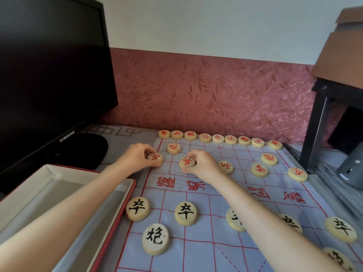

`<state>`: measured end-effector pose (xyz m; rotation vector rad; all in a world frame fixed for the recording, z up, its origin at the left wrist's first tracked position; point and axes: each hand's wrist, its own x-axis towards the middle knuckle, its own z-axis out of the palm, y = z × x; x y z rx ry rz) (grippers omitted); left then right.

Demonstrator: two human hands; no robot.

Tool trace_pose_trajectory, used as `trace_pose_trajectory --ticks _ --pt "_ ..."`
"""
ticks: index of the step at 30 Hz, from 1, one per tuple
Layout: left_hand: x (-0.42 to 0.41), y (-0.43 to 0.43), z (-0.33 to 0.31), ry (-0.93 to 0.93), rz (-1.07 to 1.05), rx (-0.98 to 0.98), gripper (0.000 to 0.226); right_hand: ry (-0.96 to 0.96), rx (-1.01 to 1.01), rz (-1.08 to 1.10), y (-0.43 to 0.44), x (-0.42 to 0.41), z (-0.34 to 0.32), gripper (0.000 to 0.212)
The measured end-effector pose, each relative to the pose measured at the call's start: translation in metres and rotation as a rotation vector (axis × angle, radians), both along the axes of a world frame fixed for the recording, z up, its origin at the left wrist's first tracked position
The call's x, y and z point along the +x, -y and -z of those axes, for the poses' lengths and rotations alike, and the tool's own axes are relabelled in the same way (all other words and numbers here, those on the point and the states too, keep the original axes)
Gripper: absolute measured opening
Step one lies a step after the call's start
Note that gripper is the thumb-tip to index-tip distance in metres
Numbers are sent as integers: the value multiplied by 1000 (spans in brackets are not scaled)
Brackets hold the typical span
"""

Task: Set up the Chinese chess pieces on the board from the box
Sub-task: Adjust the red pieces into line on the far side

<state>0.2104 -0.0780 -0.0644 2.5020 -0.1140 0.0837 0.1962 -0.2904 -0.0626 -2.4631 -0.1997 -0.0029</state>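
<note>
A pale blue cloth board with red lines lies in front of me. My left hand pinches a red soldier piece at the board's far left edge. My right hand pinches a second red soldier piece one file to the right. Several red-lettered pieces line the far row, with two red cannons and more soldiers below them. Black-lettered soldiers and a black cannon sit on the near half; my right forearm hides parts of some. The box, at the left, looks empty.
A black monitor on its round stand rises at the back left. A dark table leg and a grey device stand at the right. A reddish patterned wall runs behind the board.
</note>
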Motion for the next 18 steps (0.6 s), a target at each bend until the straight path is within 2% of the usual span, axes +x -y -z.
trace_pose_trajectory --ticks 4,10,13,16,18 --pt "-1 0 -1 11 14 33 50 0 -7 -12 0 1 -1 58" --pt "-5 0 -9 30 21 80 66 12 -10 -35 8 -5 -4 64" --pt "-9 10 -22 145 46 74 58 32 -3 -33 28 -11 -15 61" --pt "-13 34 -35 252 114 44 44 38 8 -7 64 -17 -31 44" --pt "-15 60 -41 255 195 26 38 40 -18 18 98 -18 -39 35"
